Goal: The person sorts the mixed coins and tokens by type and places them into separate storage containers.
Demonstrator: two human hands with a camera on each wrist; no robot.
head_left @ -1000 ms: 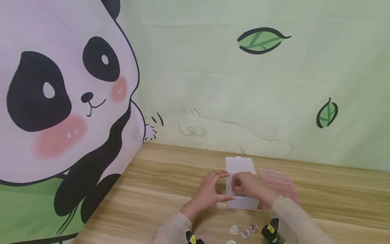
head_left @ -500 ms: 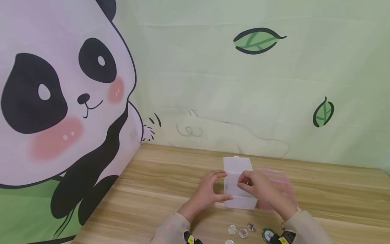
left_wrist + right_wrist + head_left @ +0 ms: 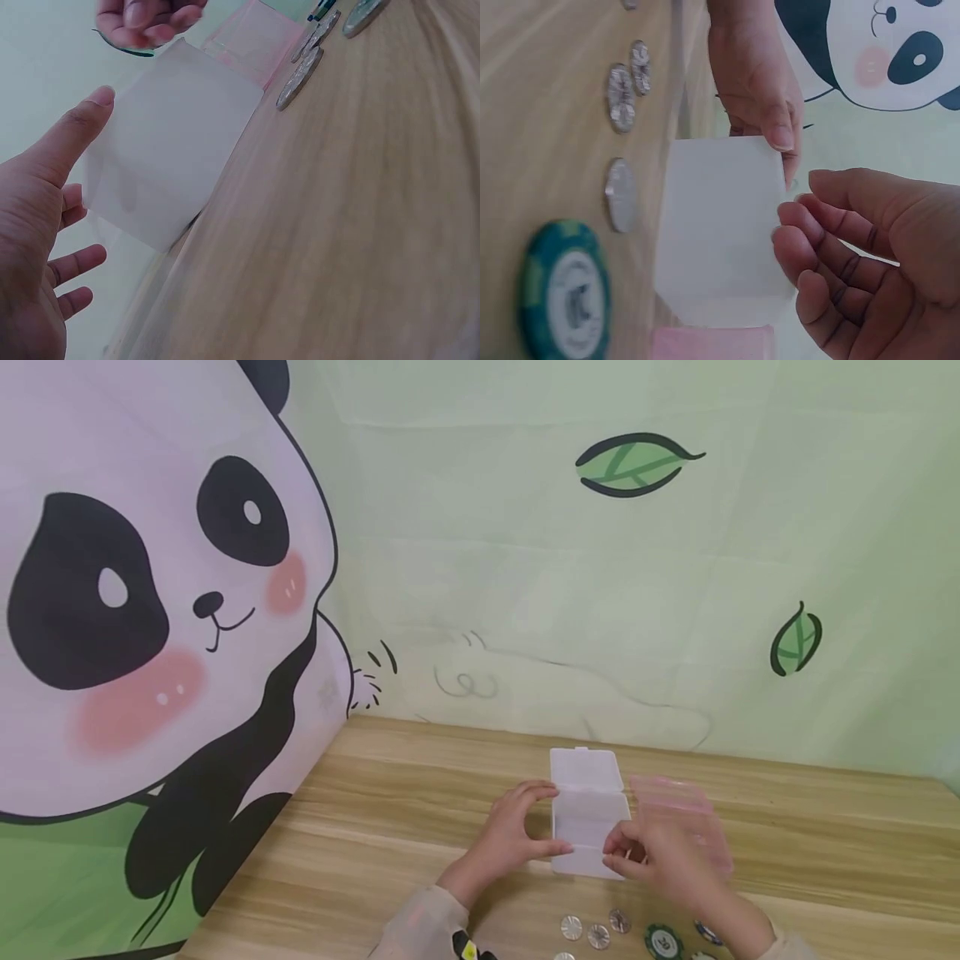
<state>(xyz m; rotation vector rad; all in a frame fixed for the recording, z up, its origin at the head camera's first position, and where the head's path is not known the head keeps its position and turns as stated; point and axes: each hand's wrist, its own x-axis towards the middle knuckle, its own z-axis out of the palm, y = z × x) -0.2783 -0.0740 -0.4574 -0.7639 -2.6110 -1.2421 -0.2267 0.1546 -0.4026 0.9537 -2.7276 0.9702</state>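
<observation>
Holding the clear box [image 3: 587,814] by its side, the left hand [image 3: 508,835] has its thumb and fingers curved round the box edge, likely to keep it from sliding on the smooth wood. The box lies open on the table [image 3: 390,827], its lid laid flat behind it toward the wall. The right hand [image 3: 660,858] floats just past the box's near right corner with loose, bent fingers and holds nothing; the right wrist view shows its fingers [image 3: 810,240] apart from the white plastic. A pink box [image 3: 678,814] sits just beside the clear one, partly behind the right hand. Nearer the person lie a few shiny silver coins [image 3: 596,931] and a green chip [image 3: 663,941], close enough to reach. A big panda picture [image 3: 150,610] covers the wall on the left.
</observation>
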